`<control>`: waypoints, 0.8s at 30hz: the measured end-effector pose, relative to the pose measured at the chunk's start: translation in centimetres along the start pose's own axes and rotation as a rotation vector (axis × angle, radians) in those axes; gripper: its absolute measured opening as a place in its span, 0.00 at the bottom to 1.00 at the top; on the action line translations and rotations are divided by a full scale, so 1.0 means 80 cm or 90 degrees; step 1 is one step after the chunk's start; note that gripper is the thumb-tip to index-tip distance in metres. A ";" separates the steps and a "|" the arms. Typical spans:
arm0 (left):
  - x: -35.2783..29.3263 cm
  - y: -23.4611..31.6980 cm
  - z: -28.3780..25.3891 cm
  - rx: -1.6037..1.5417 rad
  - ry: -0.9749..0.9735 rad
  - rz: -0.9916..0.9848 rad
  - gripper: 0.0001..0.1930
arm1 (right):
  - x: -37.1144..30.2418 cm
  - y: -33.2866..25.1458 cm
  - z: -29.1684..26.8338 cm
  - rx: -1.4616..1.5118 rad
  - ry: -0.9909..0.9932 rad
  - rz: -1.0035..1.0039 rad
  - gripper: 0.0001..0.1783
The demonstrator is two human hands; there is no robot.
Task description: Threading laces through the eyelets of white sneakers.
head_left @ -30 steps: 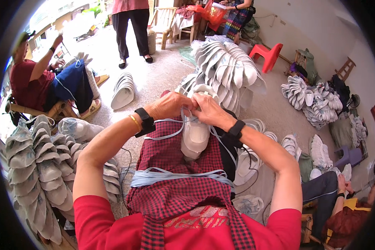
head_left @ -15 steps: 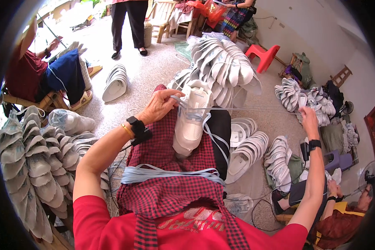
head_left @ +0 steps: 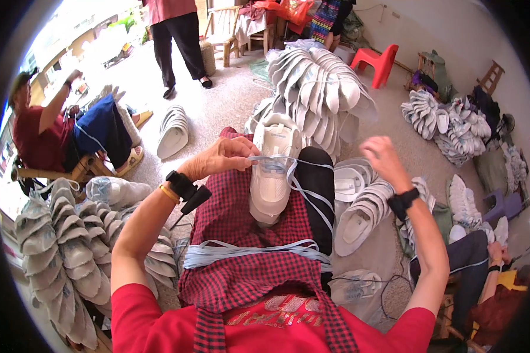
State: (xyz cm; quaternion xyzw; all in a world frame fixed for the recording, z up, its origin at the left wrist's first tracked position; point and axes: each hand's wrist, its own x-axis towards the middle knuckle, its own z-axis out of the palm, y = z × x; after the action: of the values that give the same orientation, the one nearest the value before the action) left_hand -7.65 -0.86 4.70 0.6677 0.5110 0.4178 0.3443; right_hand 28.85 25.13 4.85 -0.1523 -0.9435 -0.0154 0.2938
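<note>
A white sneaker stands on my lap, its toe toward me. Light blue shoelace crosses its opening and trails off to the right over my dark trouser leg. My left hand is at the shoe's left side, thumb and fingers pinched on the lace. Raised to the right, apart from the shoe, is my right hand with its fingers curled together; what they hold, if anything, cannot be made out. A bundle of light blue laces lies across the checked apron at my waist.
Stacked white shoe uppers crowd my left; more stacks rise ahead and others lie right of my knee. A red stool stands farther back. One person sits at left, another stands ahead, and a third sits at lower right.
My right hand has come back leftward, toward the shoe. The strand that ran taut to it now hangs looser over my leg. My left hand stays at the shoe with the lace.
</note>
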 end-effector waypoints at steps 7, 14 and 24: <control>0.012 0.003 0.042 0.411 0.309 0.153 0.06 | 0.084 -0.128 0.080 0.063 -0.151 -0.223 0.13; 0.005 -0.014 0.064 0.401 0.372 0.014 0.06 | 0.086 -0.124 0.052 0.739 -0.131 0.285 0.14; 0.013 -0.007 0.054 0.286 0.346 -0.007 0.06 | 0.057 -0.046 0.056 0.400 -0.160 0.289 0.17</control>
State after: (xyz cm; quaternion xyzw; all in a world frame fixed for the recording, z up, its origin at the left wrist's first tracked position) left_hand -3.83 0.17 2.64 0.5885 0.6667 0.4554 0.0425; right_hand 21.74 23.45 3.95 -0.2599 -0.8734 0.3577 0.2041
